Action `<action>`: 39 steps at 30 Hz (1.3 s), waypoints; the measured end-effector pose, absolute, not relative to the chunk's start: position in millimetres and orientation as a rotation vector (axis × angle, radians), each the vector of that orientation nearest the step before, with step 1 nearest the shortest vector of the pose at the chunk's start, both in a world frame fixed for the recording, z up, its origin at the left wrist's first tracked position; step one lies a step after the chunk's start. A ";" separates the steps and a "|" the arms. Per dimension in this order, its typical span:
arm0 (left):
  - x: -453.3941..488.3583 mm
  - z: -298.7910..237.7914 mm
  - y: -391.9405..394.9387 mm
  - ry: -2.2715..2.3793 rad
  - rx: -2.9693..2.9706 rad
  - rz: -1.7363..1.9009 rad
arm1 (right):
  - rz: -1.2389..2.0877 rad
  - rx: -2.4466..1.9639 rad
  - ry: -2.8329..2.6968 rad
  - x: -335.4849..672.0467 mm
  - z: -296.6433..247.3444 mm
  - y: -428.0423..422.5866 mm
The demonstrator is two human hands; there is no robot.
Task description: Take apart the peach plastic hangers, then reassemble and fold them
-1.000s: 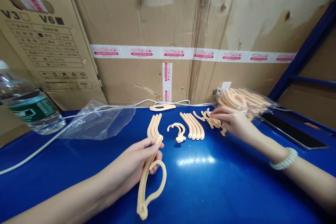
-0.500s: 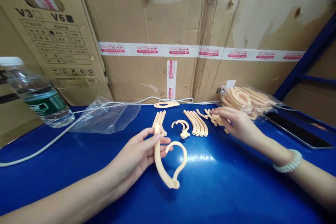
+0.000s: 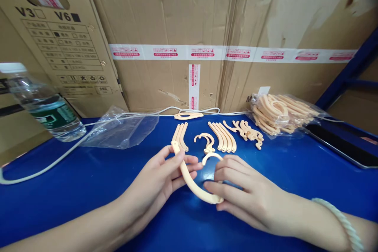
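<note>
My left hand (image 3: 161, 179) pinches the upper end of a peach plastic loop piece (image 3: 191, 184), a long curved strip joined to a hooked arc. My right hand (image 3: 240, 191) grips the same piece at its lower joint, fingers curled round the arc. Just beyond, on the blue table (image 3: 88, 189), lie sorted groups of like parts: a few straight strips (image 3: 180, 134), a pair of hooks (image 3: 206, 141), several curved strips (image 3: 223, 138) and a small pile of short pieces (image 3: 249, 133).
A clear bag of more peach parts (image 3: 280, 113) lies at the back right beside a dark tablet (image 3: 342, 141). An empty plastic bag (image 3: 118, 130), a water bottle (image 3: 44, 104) and a white cable (image 3: 38, 169) sit to the left. Cardboard boxes (image 3: 183, 27) wall the back.
My right hand left the pile of short pieces and came back to the loop piece, taking hold of its lower end. My left hand lifted and turned the piece.
</note>
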State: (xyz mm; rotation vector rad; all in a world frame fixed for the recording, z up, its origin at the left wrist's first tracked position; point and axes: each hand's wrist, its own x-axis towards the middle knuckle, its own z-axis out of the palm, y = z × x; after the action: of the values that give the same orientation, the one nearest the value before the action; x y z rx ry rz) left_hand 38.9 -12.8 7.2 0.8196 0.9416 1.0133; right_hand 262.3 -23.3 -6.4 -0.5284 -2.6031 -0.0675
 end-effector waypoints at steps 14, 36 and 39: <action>26.9 -10.8 -20.1 1.040 2.618 1.255 | 0.012 -0.693 -2.484 266.1 -11.9 -26.0; 37.3 -11.2 -35.4 0.750 2.793 0.615 | 0.258 -0.683 -2.442 250.3 -13.8 -41.2; 34.3 -9.7 -36.7 0.690 2.887 0.759 | 0.404 -0.713 -2.378 252.5 -12.1 -37.5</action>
State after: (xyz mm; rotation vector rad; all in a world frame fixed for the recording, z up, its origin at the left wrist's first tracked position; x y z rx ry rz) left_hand 34.3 -36.7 -9.7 2.8869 0.6897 0.7588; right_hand 252.5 -37.5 -12.1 -0.7127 -2.3777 0.4042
